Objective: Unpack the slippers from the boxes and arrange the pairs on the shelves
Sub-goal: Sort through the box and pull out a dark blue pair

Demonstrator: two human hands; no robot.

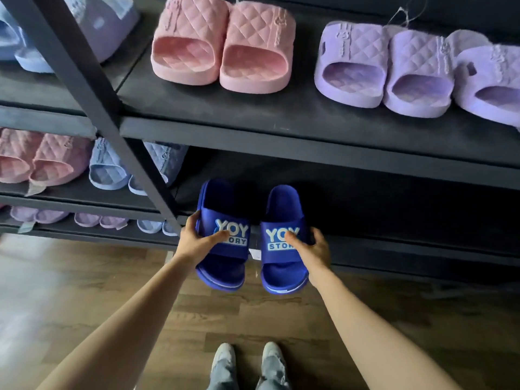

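Note:
I hold a pair of dark blue slippers with pale lettering on their straps, toes pointing into a low shelf (pixel 394 249) of the black rack. My left hand (pixel 197 237) grips the left slipper (pixel 222 260) by its strap, thumb across the letters. My right hand (pixel 312 249) grips the right slipper (pixel 281 274) the same way. Both heels hang out over the shelf's front edge above the wooden floor. A small white tag (pixel 254 253) shows between the two slippers.
On the upper shelf (pixel 281 130) stand a pink quilted pair (pixel 222 46) and lilac quilted slippers (pixel 394 71). The left bay holds pink, light blue and lilac pairs on several levels. A black slanted post (pixel 92 88) divides the bays. My feet (pixel 247 364) stand on the floor below.

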